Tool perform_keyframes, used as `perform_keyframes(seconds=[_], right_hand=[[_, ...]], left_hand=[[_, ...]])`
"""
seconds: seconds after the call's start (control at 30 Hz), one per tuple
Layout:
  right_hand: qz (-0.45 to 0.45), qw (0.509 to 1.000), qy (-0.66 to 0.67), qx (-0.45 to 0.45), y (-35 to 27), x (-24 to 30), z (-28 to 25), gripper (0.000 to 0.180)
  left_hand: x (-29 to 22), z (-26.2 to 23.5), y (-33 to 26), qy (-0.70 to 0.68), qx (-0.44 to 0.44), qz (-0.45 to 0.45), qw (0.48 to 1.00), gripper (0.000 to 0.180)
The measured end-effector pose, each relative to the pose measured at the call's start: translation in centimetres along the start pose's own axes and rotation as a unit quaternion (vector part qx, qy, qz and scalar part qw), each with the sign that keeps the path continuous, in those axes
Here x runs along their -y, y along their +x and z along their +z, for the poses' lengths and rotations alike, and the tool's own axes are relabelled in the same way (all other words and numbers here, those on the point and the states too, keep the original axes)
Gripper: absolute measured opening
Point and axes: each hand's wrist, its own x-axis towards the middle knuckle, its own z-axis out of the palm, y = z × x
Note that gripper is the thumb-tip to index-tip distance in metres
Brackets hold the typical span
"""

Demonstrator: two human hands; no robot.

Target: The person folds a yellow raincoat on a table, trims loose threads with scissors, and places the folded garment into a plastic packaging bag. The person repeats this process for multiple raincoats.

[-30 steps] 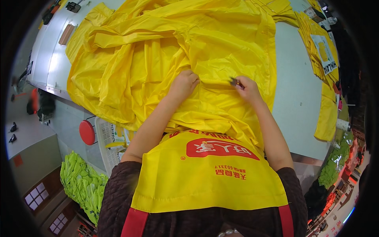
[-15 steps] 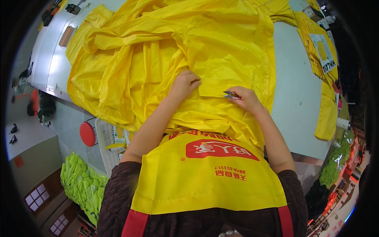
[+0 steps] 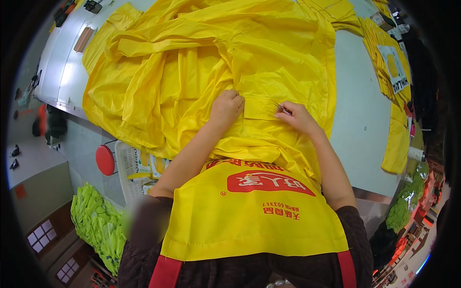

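Note:
A large yellow garment [image 3: 283, 62] of thin, shiny cloth lies crumpled over the table and hangs off its near edge toward me. My left hand [image 3: 227, 109] is closed on the cloth, pinching it at the left end of a flat yellow flap [image 3: 259, 108]. At the flap's right end is my right hand [image 3: 298, 117], fingers curled round small metal thread snips [image 3: 284, 110]. The snips' tips point up and left, over the cloth; most of their body is hidden in the palm. Right-hand fingertips touch the flap's edge.
A pale table [image 3: 355, 105] carries the garment. Folded yellow garments [image 3: 379, 57] are stacked at the far right. Left of me stand a red round stool [image 3: 105, 160] and a white plastic basket [image 3: 126, 165]. Bright green cloth [image 3: 96, 225] is heaped at the lower left. A brown block [image 3: 83, 39] lies far left.
The snips have turned in my right hand, their blades now pointing upward and less exposed. My right fingers have come down onto the flap. The left hand keeps its pinch nearly in place.

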Motion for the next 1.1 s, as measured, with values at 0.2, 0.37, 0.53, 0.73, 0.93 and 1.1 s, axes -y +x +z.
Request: perform_keyframes(seconds=[0.2,0.37,0.53,0.73,0.93,1.1], right_hand=[[-0.040,0.998,-0.027,-0.052,1.7,1.7,3.0,0.023],[-0.085,0.974,-0.192,-0.080,2.6,2.6,4.3,0.020],[-0.135,0.957,-0.234,-0.104,3.0,3.3,4.8,0.020],[-0.162,0.937,-0.278,-0.134,3.8,3.1,5.5,0.018],[-0.212,0.906,-0.322,-0.176,4.3,3.4,6.0,0.016],[-0.166,0.908,-0.324,-0.206,3.9,3.3,5.5,0.013]], left_hand=[[0.1,-0.1,0.0,-0.087,-0.005,-0.103,0.991,0.010],[0.4,-0.1,0.0,-0.136,-0.011,-0.125,0.983,0.008],[0.6,-0.1,0.1,-0.156,-0.023,-0.126,0.979,0.008],[0.6,0.1,0.0,-0.137,-0.052,-0.095,0.985,0.009],[0.2,0.0,0.1,-0.094,-0.105,-0.045,0.989,0.009],[0.2,-0.4,0.0,-0.107,-0.089,-0.056,0.989,0.009]])
